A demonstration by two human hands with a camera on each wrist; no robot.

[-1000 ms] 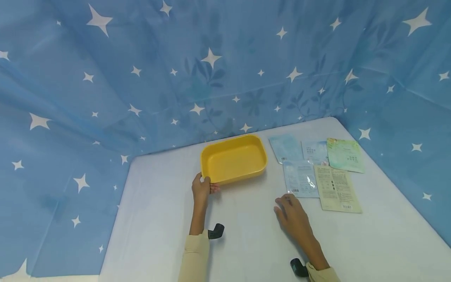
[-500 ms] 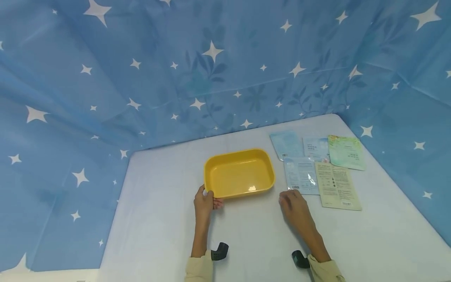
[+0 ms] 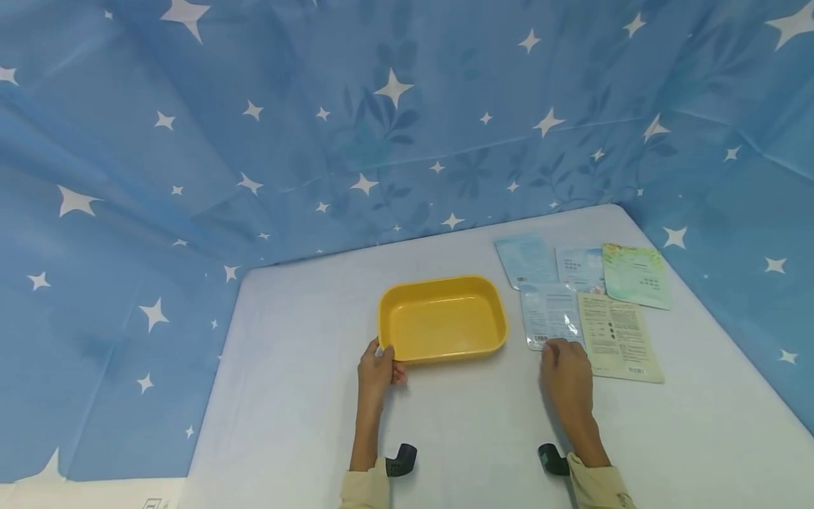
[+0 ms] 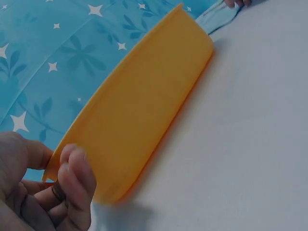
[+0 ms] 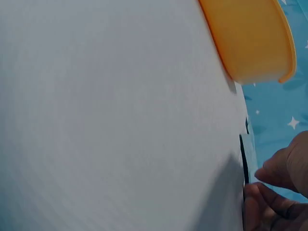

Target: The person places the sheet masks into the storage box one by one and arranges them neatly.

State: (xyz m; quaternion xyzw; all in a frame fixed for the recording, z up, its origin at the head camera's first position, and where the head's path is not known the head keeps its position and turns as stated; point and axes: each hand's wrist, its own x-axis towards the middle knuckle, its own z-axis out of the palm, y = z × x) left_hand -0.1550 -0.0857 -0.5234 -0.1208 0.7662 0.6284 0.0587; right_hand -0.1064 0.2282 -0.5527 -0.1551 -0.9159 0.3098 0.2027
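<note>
A yellow plastic tray [image 3: 443,319] with raised walls stands on the white table. My left hand [image 3: 376,366] grips its near left corner, thumb over the rim and fingers below, as the left wrist view also shows [image 4: 48,187]. Over on the right, my right hand [image 3: 567,375] is at the near edge of a flat light blue packet [image 3: 550,311] with printed text. In the right wrist view, thumb and fingertips close on this packet's edge [image 5: 248,156]. The packet's near right corner is hidden under the hand.
Beside it lie a beige packet [image 3: 620,339], a green one [image 3: 636,276], a pale blue one [image 3: 579,265] and a turquoise one [image 3: 526,258], some overlapping. A blue star-patterned curtain [image 3: 305,141] rises behind the white table [image 3: 286,396].
My left hand has drawn the yellow tray nearer and slightly right. My right hand has moved right, from beside the packets to the light blue packet's near edge, its fingers drawing together.
</note>
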